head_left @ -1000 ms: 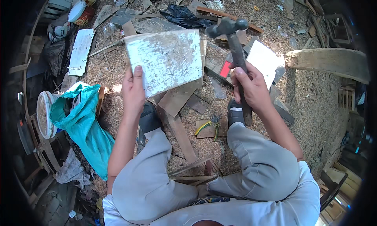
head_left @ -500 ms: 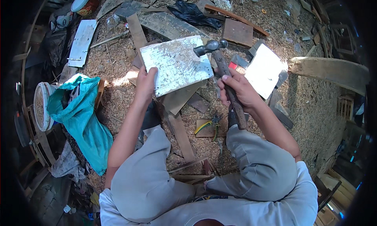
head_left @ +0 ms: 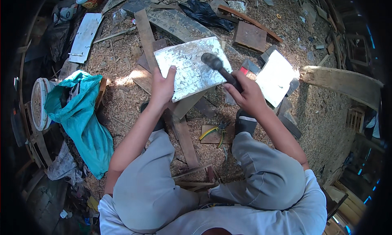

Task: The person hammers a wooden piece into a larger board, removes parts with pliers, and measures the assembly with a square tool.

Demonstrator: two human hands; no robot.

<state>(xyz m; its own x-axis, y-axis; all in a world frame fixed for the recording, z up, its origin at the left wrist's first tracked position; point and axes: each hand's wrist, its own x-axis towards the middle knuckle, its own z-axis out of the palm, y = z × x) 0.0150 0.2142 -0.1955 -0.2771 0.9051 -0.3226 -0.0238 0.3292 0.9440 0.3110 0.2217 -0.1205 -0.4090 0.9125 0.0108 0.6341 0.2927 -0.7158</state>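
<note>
My left hand [head_left: 164,87] grips the near left edge of a board [head_left: 185,69] with worn, flaking white paint, its thumb lying on top. The board is held tilted above crossed wooden planks. In my right hand [head_left: 247,92] is a ball-peen hammer [head_left: 213,62] with a dark wooden handle, the fingers wrapped round it. The hammer's head is over the right part of the board; whether it touches the surface I cannot tell. Between my feet, pliers [head_left: 214,131] with yellow-green handles rest on a small piece of wood [head_left: 210,138].
A second white board [head_left: 274,80] lies at the right, beside a thick curved plank [head_left: 343,80]. On the left stand a teal sack [head_left: 87,125] and a white bucket [head_left: 40,104]. Farther off are a brown block [head_left: 250,34], a black plastic bag [head_left: 206,14] and scattered wood scraps.
The hammer has swung down, its head dropping toward the board and its handle tipping lower. The board has shifted slightly right in the picture, as my view has turned a little.
</note>
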